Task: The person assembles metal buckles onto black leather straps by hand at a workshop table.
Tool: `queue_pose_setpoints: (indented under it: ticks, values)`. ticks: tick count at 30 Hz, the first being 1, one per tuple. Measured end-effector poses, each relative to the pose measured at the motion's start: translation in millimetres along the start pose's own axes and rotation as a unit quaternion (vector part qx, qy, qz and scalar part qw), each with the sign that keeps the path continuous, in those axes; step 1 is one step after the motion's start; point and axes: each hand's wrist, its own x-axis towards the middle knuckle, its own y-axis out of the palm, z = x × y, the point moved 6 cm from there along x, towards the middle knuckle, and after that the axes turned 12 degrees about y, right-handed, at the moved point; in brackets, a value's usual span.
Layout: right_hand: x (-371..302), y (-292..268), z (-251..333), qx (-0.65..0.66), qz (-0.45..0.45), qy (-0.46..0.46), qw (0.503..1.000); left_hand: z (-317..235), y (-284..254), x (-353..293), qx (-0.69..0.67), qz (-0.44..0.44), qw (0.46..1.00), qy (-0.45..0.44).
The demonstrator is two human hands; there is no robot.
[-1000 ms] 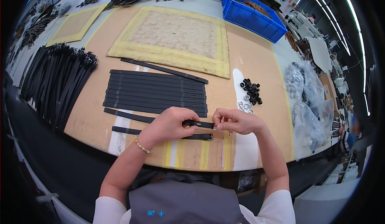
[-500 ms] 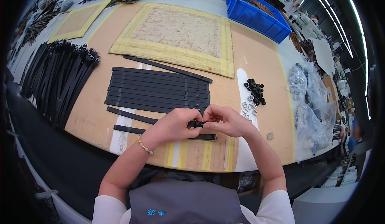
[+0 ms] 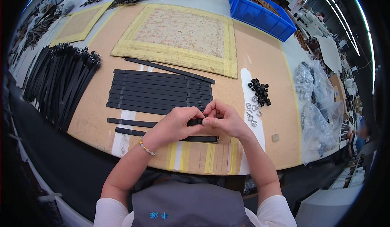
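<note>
A black belt strap (image 3: 132,122) lies across the near part of the table, its right end raised between my two hands. My left hand (image 3: 175,125) pinches it, thumb and forefinger closed. From the other side, my right hand (image 3: 226,120) grips the strap's end with closed fingertips; the small part there is mostly hidden. Nearer to me lies another black strap with a metal buckle (image 3: 217,139) at its right end, partly under my left hand. Just beyond my hands, several black straps (image 3: 152,91) lie side by side in a flat row.
Right of my hands are a pile of small black loops (image 3: 260,92) and silver buckles (image 3: 252,110). A thick bundle of buckled straps (image 3: 57,85) sits at left. Farther off are a yellow-edged board (image 3: 178,34), a blue crate (image 3: 264,18) and clear plastic bags (image 3: 317,121).
The held strap's left end has swung toward me, so it lies flatter across the table. My right fingertips have shifted slightly left along its end; both hands keep their pinch.
</note>
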Motion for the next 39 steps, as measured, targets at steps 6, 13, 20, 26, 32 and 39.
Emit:
queue_pose_setpoints:
  ticks: [6,13,20,26,32,39]
  values:
    - [-3,-19,-12,0.087,-0.009,0.029,0.996,-2,-5,2,0.054,-0.034,0.998,-0.005]
    - [-17,-37,-5,0.223,0.070,0.032,0.972,-4,-16,2,0.039,-0.100,0.994,-0.021]
    - [-9,-18,-12,0.143,0.063,0.002,0.988,-5,-4,1,0.092,-0.067,0.993,0.032]
    - [-12,2,-7,0.100,0.061,0.148,0.982,-6,4,-2,0.111,-0.032,0.992,0.055]
    - [-10,3,-16,0.026,0.008,0.172,0.985,-6,10,1,0.098,-0.025,0.994,0.039]
    - [-10,-2,-19,0.060,0.014,0.171,0.983,2,7,1,0.074,0.025,0.997,-0.029]
